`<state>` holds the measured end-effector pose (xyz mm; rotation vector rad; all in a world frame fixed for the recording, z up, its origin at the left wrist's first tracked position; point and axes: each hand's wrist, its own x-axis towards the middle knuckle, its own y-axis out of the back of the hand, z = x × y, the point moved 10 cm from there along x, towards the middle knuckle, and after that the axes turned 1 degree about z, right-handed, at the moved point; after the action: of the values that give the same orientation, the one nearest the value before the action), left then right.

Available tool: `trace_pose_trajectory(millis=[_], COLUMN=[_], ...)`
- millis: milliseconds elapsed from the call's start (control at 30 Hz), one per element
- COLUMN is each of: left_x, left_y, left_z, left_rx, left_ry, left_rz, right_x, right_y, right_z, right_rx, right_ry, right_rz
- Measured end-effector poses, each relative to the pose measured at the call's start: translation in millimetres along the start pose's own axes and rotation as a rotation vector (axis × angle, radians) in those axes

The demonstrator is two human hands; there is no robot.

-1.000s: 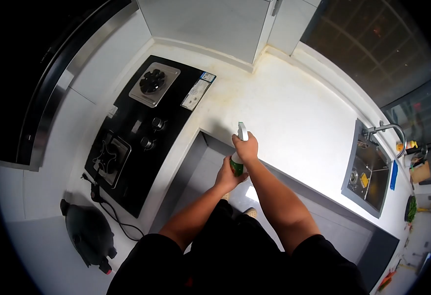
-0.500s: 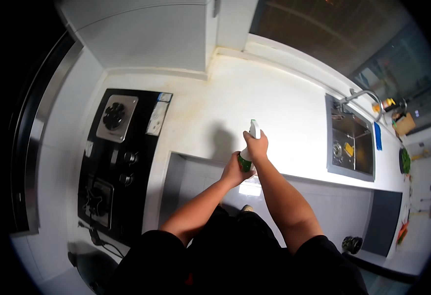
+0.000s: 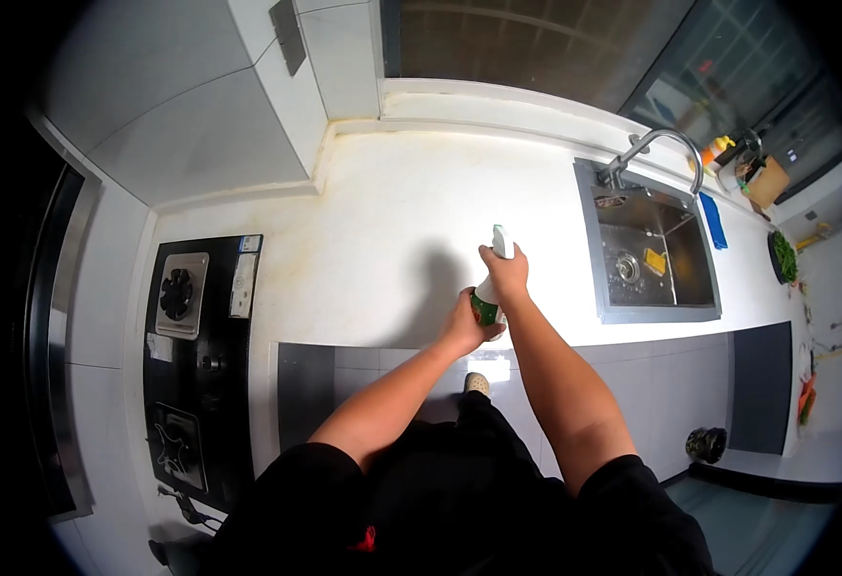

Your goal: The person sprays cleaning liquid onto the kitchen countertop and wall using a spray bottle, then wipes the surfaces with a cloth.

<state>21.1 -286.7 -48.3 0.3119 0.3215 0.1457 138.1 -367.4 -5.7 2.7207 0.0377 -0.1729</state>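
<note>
A white spray bottle with a green label point(image 3: 484, 305) is held upright in both hands near the front edge of the white counter point(image 3: 373, 221). My left hand point(image 3: 465, 326) is wrapped round its lower, labelled part. Higher up, my right hand point(image 3: 506, 273) grips the neck just below the white spray head point(image 3: 502, 240). The fingers partly hide the bottle. Its shadow falls on the counter to the left.
At the left is a black gas hob point(image 3: 200, 360) with two burners. A steel sink point(image 3: 659, 252) with a yellow sponge point(image 3: 655, 261) and a curved faucet point(image 3: 670, 136) is at the right, beside a blue cloth point(image 3: 712, 221) and a bowl of greens point(image 3: 782, 256).
The view has turned and moved rightward, so the hob lies farther left and the sink nearer. Both hands still hold the spray bottle, which is now over the counter's front edge.
</note>
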Motion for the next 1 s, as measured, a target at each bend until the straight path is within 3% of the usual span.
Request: trace_pose_trajectory(millis=[233,300,400,533,767,933,1000], left_x=[53.2,67.8,77.5,91.7,103.6,122.0,108.8], left_y=[-47.1,-52.1,-42.6,-18.2,49.7,97.1,124.2], left_z=[23.8,19.2,19.7,14.0,-13.9,-81.2,-60.1], left_rx=[0.051,0.05,0.031,0.046,0.012,-0.194,-0.21], left_ry=[0.045,0.074,0.123,0.114,0.189,0.071,0.151], left_rz=[0.041,0.053,0.063,0.11,0.17,0.358,0.359], right_x=[65.3,82.8,98.9,109.0,110.1,87.4,78.6], right_y=[37.9,28.3,10.4,-17.6,-109.0,-182.1,-210.5], right_z=[33.2,32.9,30.3,20.0,-20.3,-57.8,-65.3], right_rx=[-0.139,-0.016,-0.003,-0.207,-0.178,-0.289,-0.26], right_ry=[-0.142,-0.022,-0.048,-0.106,-0.021,0.019,0.088], right_rz=[0.016,-0.035,-0.11,-0.142,-0.304,-0.385,-0.47])
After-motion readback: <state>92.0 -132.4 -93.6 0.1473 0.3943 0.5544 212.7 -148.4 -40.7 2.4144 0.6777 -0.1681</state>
